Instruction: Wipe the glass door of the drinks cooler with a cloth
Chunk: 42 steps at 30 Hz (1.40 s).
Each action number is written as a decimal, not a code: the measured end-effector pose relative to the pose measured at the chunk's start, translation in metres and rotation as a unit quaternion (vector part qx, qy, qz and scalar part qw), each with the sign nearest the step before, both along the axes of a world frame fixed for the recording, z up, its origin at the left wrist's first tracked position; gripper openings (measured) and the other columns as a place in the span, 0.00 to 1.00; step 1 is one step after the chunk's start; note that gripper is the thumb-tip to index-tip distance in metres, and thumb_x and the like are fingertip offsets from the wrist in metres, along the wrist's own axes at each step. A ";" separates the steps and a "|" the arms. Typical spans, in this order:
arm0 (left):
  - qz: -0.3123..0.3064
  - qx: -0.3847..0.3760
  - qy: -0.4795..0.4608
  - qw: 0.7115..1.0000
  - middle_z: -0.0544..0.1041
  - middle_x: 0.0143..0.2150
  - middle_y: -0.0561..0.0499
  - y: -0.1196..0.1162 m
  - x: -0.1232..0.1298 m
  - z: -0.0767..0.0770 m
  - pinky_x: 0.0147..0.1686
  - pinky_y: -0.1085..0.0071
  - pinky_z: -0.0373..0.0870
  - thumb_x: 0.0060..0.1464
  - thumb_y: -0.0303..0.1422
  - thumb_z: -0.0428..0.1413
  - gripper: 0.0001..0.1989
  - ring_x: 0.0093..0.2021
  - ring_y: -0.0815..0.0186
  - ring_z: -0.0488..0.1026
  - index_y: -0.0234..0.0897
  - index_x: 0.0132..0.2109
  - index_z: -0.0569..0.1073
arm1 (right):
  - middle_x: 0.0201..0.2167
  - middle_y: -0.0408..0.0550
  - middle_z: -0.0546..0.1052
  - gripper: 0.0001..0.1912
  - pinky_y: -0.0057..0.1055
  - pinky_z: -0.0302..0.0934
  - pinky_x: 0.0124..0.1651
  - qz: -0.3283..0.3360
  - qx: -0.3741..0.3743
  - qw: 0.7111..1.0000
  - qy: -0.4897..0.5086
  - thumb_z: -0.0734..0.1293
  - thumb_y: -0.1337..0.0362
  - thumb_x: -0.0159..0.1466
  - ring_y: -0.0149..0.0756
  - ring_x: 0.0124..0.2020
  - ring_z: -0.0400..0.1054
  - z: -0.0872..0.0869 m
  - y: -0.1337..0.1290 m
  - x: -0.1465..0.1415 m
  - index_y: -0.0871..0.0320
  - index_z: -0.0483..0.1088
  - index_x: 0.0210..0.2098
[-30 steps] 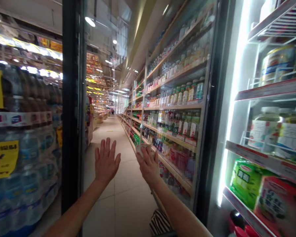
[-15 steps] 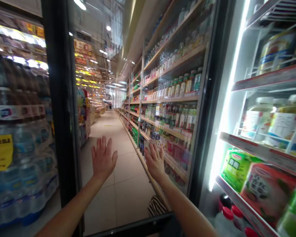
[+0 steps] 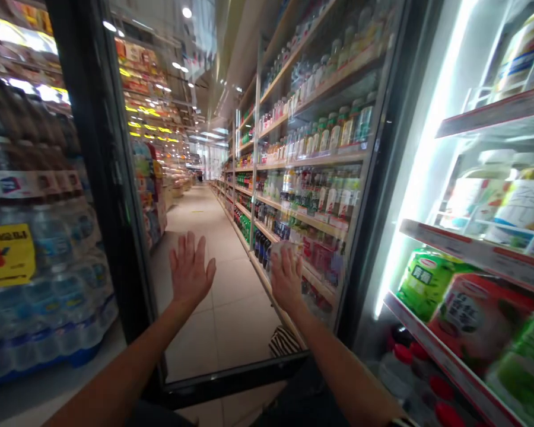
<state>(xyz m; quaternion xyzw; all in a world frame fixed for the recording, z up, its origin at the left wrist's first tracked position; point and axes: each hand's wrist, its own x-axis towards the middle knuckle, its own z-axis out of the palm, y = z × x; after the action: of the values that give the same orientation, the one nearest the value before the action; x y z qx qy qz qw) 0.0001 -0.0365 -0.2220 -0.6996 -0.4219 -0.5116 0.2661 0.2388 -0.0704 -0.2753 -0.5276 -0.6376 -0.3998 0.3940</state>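
Note:
A glass door in a black frame stands before me, with the aisle floor and shelves showing in the pane. My left hand is raised against the glass at the centre left, fingers up and apart. To its right, my right hand rests on the pane with its fingers stretched; something pale, like a cloth or its reflection, shows behind the fingers, too faint to make out. The lit fridge interior lies to the right of the door, its bottles and a green package on shelves.
Packs of bottled water with a yellow sign stand at the left. Fridge shelf edges jut in at the right, above red-capped bottles. Striped fabric shows at the bottom.
The view has tilted and shifted, so more of the door's bottom frame shows. Both hands appear slightly higher and further right, still spread on the glass.

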 end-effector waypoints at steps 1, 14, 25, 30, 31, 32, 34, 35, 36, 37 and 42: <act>0.008 -0.003 0.005 1.000 0.47 0.67 0.39 0.000 -0.001 -0.003 0.61 0.48 0.39 0.57 0.36 0.45 0.30 0.67 0.53 0.38 0.33 0.64 0.50 | 0.62 0.54 0.58 0.28 0.52 0.37 0.63 0.031 -0.024 0.998 -0.053 0.59 0.68 0.60 0.44 0.66 0.40 -0.003 0.000 -0.010 0.54 0.55 0.60; 0.029 0.023 0.050 0.998 0.53 0.65 0.39 0.001 -0.011 -0.025 0.62 0.50 0.42 0.57 0.34 0.47 0.27 0.67 0.56 0.41 0.35 0.62 0.55 | 0.62 0.58 0.57 0.26 0.52 0.37 0.62 -0.005 0.053 0.999 0.007 0.57 0.69 0.62 0.44 0.66 0.39 0.015 0.007 -0.017 0.58 0.55 0.60; 0.050 0.025 0.074 0.996 0.54 0.64 0.41 -0.002 -0.015 -0.025 0.62 0.54 0.44 0.57 0.33 0.46 0.24 0.67 0.57 0.41 0.34 0.61 0.59 | 0.63 0.62 0.54 0.27 0.56 0.39 0.60 -0.061 0.087 0.987 0.120 0.54 0.64 0.64 0.48 0.65 0.42 0.049 0.009 0.012 0.59 0.49 0.63; 0.048 0.015 0.073 0.996 0.53 0.65 0.41 -0.004 -0.014 -0.024 0.62 0.54 0.43 0.57 0.33 0.46 0.24 0.67 0.58 0.40 0.34 0.61 0.58 | 0.61 0.60 0.58 0.25 0.52 0.37 0.62 0.009 0.047 0.999 -0.017 0.56 0.67 0.63 0.45 0.66 0.39 0.035 0.006 -0.030 0.59 0.55 0.60; 0.047 0.016 0.073 0.996 0.53 0.65 0.41 -0.004 -0.014 -0.024 0.62 0.54 0.43 0.57 0.33 0.46 0.24 0.67 0.58 0.41 0.34 0.61 0.59 | 0.60 0.57 0.60 0.24 0.51 0.35 0.63 0.038 0.032 0.997 -0.064 0.58 0.67 0.62 0.44 0.66 0.39 0.028 0.006 -0.043 0.57 0.58 0.59; 0.048 0.018 0.071 0.996 0.54 0.65 0.41 -0.004 -0.014 -0.024 0.62 0.55 0.43 0.57 0.33 0.46 0.24 0.67 0.58 0.41 0.34 0.61 0.59 | 0.60 0.55 0.61 0.24 0.50 0.34 0.63 0.062 0.020 0.993 -0.100 0.58 0.68 0.61 0.43 0.66 0.40 0.022 0.005 -0.052 0.56 0.59 0.57; 0.048 0.023 0.068 0.996 0.54 0.64 0.41 -0.005 -0.014 -0.023 0.62 0.55 0.43 0.57 0.33 0.46 0.24 0.67 0.58 0.41 0.34 0.60 0.60 | 0.59 0.53 0.63 0.24 0.50 0.32 0.64 0.084 0.013 0.989 -0.125 0.59 0.68 0.61 0.41 0.65 0.42 0.019 0.005 -0.052 0.53 0.60 0.57; 0.048 0.025 0.067 0.996 0.55 0.64 0.41 -0.005 -0.014 -0.024 0.62 0.55 0.42 0.57 0.33 0.46 0.24 0.67 0.58 0.41 0.34 0.60 0.60 | 0.59 0.53 0.62 0.24 0.51 0.32 0.64 0.079 0.019 0.991 -0.109 0.59 0.67 0.61 0.41 0.65 0.42 0.021 0.006 -0.044 0.53 0.59 0.58; 0.047 0.026 0.066 0.996 0.55 0.64 0.41 -0.005 -0.013 -0.024 0.62 0.55 0.42 0.57 0.33 0.46 0.24 0.67 0.58 0.41 0.34 0.60 0.60 | 0.60 0.53 0.61 0.25 0.52 0.33 0.63 0.062 0.032 0.995 -0.076 0.58 0.66 0.61 0.42 0.65 0.43 0.025 0.007 -0.032 0.53 0.57 0.59; 0.047 0.024 0.064 0.997 0.55 0.64 0.41 -0.005 -0.013 -0.024 0.62 0.55 0.42 0.57 0.33 0.46 0.24 0.67 0.58 0.40 0.34 0.60 0.60 | 0.61 0.55 0.59 0.26 0.54 0.35 0.62 0.038 0.053 0.998 -0.027 0.57 0.65 0.62 0.44 0.65 0.43 0.031 0.007 -0.018 0.54 0.55 0.60; 0.046 0.018 0.052 0.997 0.54 0.64 0.41 -0.004 -0.009 -0.025 0.62 0.54 0.41 0.57 0.32 0.46 0.24 0.67 0.58 0.39 0.34 0.61 0.58 | 0.63 0.64 0.52 0.29 0.57 0.42 0.59 -0.053 0.108 0.984 0.130 0.54 0.61 0.64 0.50 0.65 0.43 0.052 0.011 0.007 0.60 0.46 0.64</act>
<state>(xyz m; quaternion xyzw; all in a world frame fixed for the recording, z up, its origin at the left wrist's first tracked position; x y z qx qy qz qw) -0.0087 -0.0408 -0.2473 -0.7001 -0.4304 -0.4691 0.3233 0.2458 -0.0597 -0.2231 -0.5623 -0.5053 -0.4146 0.5066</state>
